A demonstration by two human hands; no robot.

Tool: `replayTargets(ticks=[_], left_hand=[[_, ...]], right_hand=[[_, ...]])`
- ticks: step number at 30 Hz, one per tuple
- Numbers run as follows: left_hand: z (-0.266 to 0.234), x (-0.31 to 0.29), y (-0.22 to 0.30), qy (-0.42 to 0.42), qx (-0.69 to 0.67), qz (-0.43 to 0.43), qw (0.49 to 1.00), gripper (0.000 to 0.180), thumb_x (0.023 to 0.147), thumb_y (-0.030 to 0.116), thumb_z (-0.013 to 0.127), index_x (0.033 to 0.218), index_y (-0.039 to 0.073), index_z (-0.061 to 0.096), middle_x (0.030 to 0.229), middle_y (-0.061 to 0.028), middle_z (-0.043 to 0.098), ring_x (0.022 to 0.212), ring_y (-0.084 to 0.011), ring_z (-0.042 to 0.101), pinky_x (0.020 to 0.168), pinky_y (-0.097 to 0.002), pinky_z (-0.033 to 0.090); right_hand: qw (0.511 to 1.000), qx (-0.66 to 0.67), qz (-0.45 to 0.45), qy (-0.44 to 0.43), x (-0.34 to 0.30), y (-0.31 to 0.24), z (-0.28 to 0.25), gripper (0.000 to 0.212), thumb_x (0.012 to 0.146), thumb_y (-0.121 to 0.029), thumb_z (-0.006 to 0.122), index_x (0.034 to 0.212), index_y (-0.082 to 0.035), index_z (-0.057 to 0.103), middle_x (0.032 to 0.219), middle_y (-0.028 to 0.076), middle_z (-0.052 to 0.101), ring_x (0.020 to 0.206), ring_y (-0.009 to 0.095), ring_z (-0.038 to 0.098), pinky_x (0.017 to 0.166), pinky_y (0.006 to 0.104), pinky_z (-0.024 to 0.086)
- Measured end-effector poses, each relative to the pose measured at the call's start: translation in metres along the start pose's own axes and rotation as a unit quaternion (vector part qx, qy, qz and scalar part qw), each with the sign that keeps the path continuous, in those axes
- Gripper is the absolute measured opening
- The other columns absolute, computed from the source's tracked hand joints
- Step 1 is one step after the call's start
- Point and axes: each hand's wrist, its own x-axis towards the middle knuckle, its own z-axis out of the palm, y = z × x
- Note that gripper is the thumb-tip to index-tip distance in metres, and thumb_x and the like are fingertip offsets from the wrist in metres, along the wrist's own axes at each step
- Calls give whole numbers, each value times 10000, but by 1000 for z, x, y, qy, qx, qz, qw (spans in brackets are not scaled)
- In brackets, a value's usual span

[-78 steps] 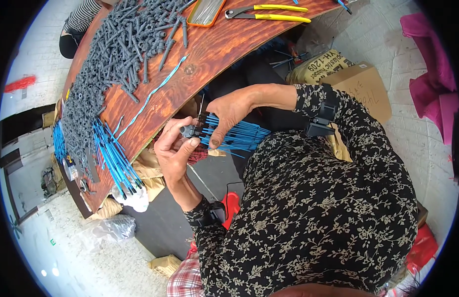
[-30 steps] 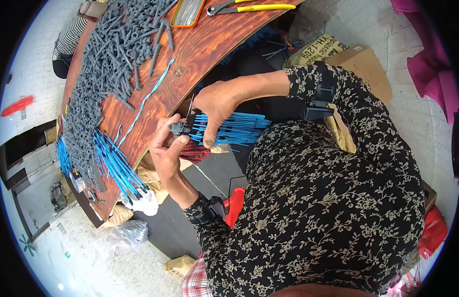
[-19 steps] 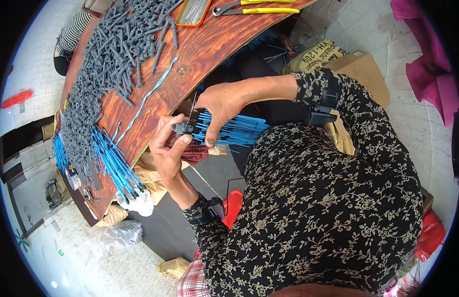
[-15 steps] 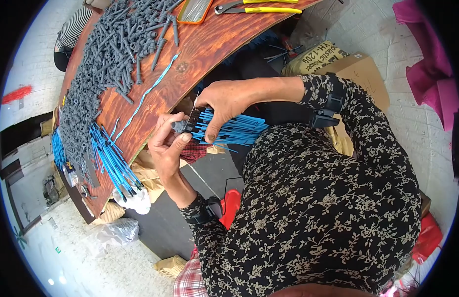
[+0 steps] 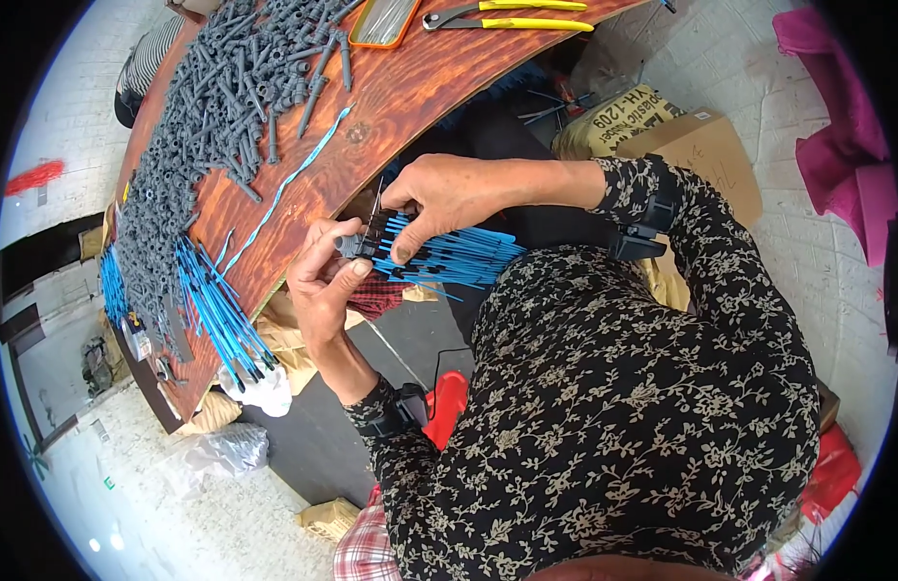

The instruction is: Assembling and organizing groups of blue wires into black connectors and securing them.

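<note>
I see my right grip's (image 5: 449, 198) thumb has drawn closer to my left grip (image 5: 321, 295), uncovering more blue sticks (image 5: 463, 257). That seems to gather the work at their dark ends. My left pinches a dark grey part (image 5: 352, 245) there, beyond the tabletop's (image 5: 410, 73) edge; whether my right clasps sticks or the thin metal rod (image 5: 377, 205), I cannot tell.

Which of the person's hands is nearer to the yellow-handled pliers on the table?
Right. The right hand, at the blue rods, is below and left of the pliers in view; the left hand, holding a grey part, is lower and farther left.
</note>
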Motion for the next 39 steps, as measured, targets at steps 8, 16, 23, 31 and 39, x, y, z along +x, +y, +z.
replayTargets(ticks=[8,16,23,31,39], left_hand=[[2,4,2,5,0,-18,1000,452,762,37,789,1186,-50,655,990,-12,539,851,-96,528,733,-208,418],[8,8,5,43,-19,-64,997,457,766,8,775,1201,-50,649,982,2,520,856,-86,532,751,-204,434],[-4,7,0,-27,-7,-13,1000,461,767,-17,761,1212,-47,646,991,-3,536,887,-93,553,766,-214,451],[3,7,-5,35,-83,-52,995,483,753,-26,767,1217,-53,637,1061,-53,607,956,-131,602,817,-243,491],[20,6,15,28,-70,-14,997,525,728,-71,769,1234,-45,631,1060,-65,631,949,-133,625,840,-248,508]], right_hand=[[998,-57,-25,-2,6,3,-2,501,704,-457,821,797,12,672,623,116,618,558,214,582,533,372,438],[999,-26,0,-20,14,5,-9,450,712,-394,828,813,20,684,636,106,635,561,169,578,536,349,437],[980,165,61,-89,14,10,-2,377,741,-337,824,808,12,697,626,37,624,571,97,541,524,302,414],[995,84,23,-56,13,-1,-5,384,754,-346,817,792,14,691,610,28,618,556,87,520,516,294,403],[999,23,-4,-37,-6,-1,-10,369,796,-342,789,870,7,698,658,27,642,602,69,521,553,292,428]])
